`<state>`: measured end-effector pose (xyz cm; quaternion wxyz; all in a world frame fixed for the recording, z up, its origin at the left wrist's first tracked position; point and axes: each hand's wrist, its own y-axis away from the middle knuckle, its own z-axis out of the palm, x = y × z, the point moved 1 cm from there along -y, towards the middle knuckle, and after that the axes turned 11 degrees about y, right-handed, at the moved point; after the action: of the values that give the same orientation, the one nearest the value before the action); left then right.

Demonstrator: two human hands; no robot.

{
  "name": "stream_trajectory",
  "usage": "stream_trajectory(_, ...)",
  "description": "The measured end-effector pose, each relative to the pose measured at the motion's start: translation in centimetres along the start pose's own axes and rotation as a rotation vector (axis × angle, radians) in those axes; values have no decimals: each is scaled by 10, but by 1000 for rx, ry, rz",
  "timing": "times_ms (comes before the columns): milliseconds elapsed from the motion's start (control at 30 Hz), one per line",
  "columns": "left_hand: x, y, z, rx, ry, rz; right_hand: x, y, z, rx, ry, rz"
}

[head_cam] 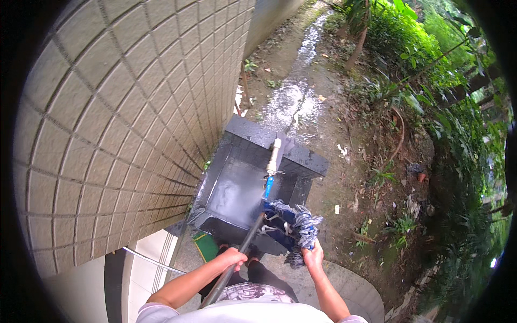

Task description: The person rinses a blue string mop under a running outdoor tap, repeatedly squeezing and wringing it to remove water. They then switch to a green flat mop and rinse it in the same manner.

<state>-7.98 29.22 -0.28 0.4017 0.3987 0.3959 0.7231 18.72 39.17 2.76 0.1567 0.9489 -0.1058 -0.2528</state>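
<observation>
My left hand (pixel 233 258) is wrapped around a metal mop handle (pixel 247 239) that slants up from my body. At its far end is a mop head of blue cloth and grey-white yarn strands (pixel 305 224). My right hand (pixel 313 256) grips the outer edge of those strands. The mop head lies over the near right part of a dark stone basin (pixel 276 139), beneath a tap with a blue lever (pixel 268 186). Water appears to spray from the tap into the basin, and its bottom looks wet and misty. The yarn hides part of the basin's near rim.
A tiled wall (pixel 153 109) rises close on the left. A green mat (pixel 205 245) lies by my feet. Beyond the basin runs a wet strip of ground (pixel 297 97). On the right are bare soil (pixel 343 194), litter and dense plants (pixel 428 52).
</observation>
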Motion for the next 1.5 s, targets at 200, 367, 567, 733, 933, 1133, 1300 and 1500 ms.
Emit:
stream_trajectory(200,-5,-20,-56,208,47,-12,-30,2,81,-197,83,2)
stream_trajectory(367,-12,-19,-52,207,-22,-7,-24,21,117,-333,27,-14)
stream_trajectory(567,-10,11,-26,85,219,-91,-61,20,61,-248,1,-221)
stream_trajectory(733,-45,-12,-35,-297,654,-219,-146,38,56,-249,239,-694)
stream_trajectory(933,-51,-86,-64,139,671,364,-128,54,168,-357,420,-713)
stream_trajectory(1133,-1,-46,-57,360,209,407,-96,54,184,-405,262,-734)
stream_trajectory(1300,46,-71,-39,296,211,547,-19,46,191,-157,-650,115)
stream_trajectory(1500,83,-87,-27,308,240,500,-105,70,196,-1004,-1453,851)
